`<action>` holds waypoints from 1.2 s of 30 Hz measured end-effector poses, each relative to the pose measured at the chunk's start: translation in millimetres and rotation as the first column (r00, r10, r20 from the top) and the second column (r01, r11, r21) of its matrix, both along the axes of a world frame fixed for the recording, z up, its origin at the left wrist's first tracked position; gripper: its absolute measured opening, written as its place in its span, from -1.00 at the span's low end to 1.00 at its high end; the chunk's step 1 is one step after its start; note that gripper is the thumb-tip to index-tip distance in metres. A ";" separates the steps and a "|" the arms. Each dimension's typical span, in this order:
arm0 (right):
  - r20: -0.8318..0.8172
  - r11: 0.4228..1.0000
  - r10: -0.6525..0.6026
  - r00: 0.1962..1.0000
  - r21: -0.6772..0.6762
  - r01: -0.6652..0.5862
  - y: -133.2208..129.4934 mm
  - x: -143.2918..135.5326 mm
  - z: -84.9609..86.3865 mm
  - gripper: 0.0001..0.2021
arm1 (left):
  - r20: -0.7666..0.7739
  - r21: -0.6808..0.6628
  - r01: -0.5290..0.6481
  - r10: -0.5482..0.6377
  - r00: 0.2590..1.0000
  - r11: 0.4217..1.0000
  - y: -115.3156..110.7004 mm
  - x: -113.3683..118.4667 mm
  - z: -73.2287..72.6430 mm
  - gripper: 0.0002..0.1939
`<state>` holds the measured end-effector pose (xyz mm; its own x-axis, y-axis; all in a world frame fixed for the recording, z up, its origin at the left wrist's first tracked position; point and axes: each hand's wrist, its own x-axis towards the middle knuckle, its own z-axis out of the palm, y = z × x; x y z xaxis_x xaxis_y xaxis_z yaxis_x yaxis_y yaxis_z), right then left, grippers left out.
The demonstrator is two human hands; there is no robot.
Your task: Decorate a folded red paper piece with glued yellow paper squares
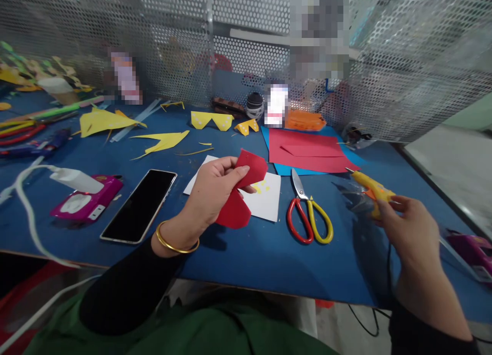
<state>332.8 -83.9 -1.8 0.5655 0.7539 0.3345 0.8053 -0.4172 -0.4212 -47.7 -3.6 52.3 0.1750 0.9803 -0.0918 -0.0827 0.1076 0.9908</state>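
Between the thumb and fingers of my left hand (215,188) is a red paper cut-out (235,211) with two rounded lobes, shaped much like the yellow paper glasses (212,121) farther back. It is held above a white sheet (267,203) that bears small yellow pieces. My right hand (409,229) grips a yellow hot glue gun (372,185), its nozzle pointing away and to the left. Under the gun, a clear plastic wrapper (350,197) lies on the table. Scissors (303,211) with one red and one yellow handle rest between my hands, blades slightly apart.
A black-screened phone (140,206) and a purple power strip (86,198) with a white plug lie left. Red card (303,147) on blue sheets is at the back right. Yellow paper scraps (165,142) lie behind my left hand. Perforated metal mesh (169,42) closes the far side.
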 end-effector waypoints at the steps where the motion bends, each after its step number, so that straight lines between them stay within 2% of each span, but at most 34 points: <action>1: -0.007 0.994 -0.083 0.997 -0.072 0.082 0.1 -4.6 4.0 -0.55 | 0.004 0.000 -0.012 0.012 1.000 1.000 0.9 -0.9 0.7 -0.79; 3: -0.028 0.968 -0.180 0.983 -0.184 0.172 -0.1 -14.4 12.1 -0.52 | 0.014 -0.003 -0.029 0.029 0.999 1.000 2.6 -2.8 2.8 -0.78; 6: -0.051 0.959 -0.155 0.987 -0.247 0.138 -0.9 -22.8 20.0 -0.52 | 0.017 0.003 -0.048 0.048 0.999 0.999 5.3 -5.8 5.6 -0.79; 10: -0.003 0.953 -0.158 0.987 -0.260 0.152 -3.1 -17.7 21.2 -0.62 | -0.023 0.030 -0.076 0.077 0.997 0.997 8.8 -9.5 4.6 -0.80; 13: 0.110 0.957 -0.207 0.972 -0.183 0.224 -13.0 -15.0 21.1 -0.73 | -0.032 0.025 -0.065 0.066 0.997 0.998 10.5 -10.6 2.7 -0.79; 15: 0.236 0.974 -0.200 0.951 -0.062 0.220 -25.1 -24.6 23.8 -0.72 | -0.035 0.009 -0.049 0.049 0.998 0.999 10.6 -10.0 2.8 -0.79; 18: 0.357 0.983 -0.138 0.924 0.164 0.083 -41.6 -62.4 32.7 -0.63 | -0.061 -0.032 -0.038 0.036 0.997 0.999 9.5 -7.8 4.8 -0.79; 20: 0.339 0.975 0.024 0.940 0.198 -0.097 -41.8 -97.0 39.3 -0.69 | -0.071 -0.049 -0.035 0.031 0.997 0.998 8.7 -6.3 6.0 -0.80; 21: 0.293 0.957 0.181 0.939 0.168 -0.237 -36.9 -114.2 41.8 -0.72 | -0.065 -0.054 -0.032 0.028 0.998 0.998 8.5 -5.9 6.2 -0.80; 23: 0.125 0.854 0.485 0.866 0.147 -0.500 -16.7 -143.8 43.9 -0.78 | -0.034 -0.061 -0.023 0.021 0.999 0.998 8.9 -5.8 5.7 -0.80; 24: 0.035 0.800 0.586 0.810 0.133 -0.585 -1.9 -155.3 43.4 -0.80 | -0.017 -0.065 -0.018 0.017 1.000 0.998 9.4 -6.2 5.1 -0.80; 25: -0.022 0.782 0.619 0.785 0.108 -0.614 14.9 -164.3 42.0 -0.81 | -0.003 -0.068 -0.014 0.014 1.000 0.998 10.1 -6.9 4.5 -0.79; 28: -0.101 0.780 0.619 0.779 -0.041 -0.625 69.4 -180.0 34.4 -0.82 | 0.017 -0.066 -0.016 0.018 1.000 0.998 12.5 -9.7 3.3 -0.79; 31: -0.160 0.790 0.556 0.815 -0.203 -0.579 111.0 -187.2 24.8 -0.83 | 0.024 -0.077 -0.034 0.036 0.999 0.996 14.3 -12.5 3.9 -0.80; 33: -0.171 0.787 0.542 0.823 -0.240 -0.569 125.6 -191.2 18.0 -0.83 | 0.038 -0.092 -0.038 0.042 0.998 0.995 15.0 -13.7 4.2 -0.80; 36: -0.170 0.792 0.519 0.838 -0.273 -0.546 132.8 -196.3 7.9 -0.85 | 0.067 -0.086 -0.027 0.033 0.997 0.996 15.6 -13.8 2.5 -0.80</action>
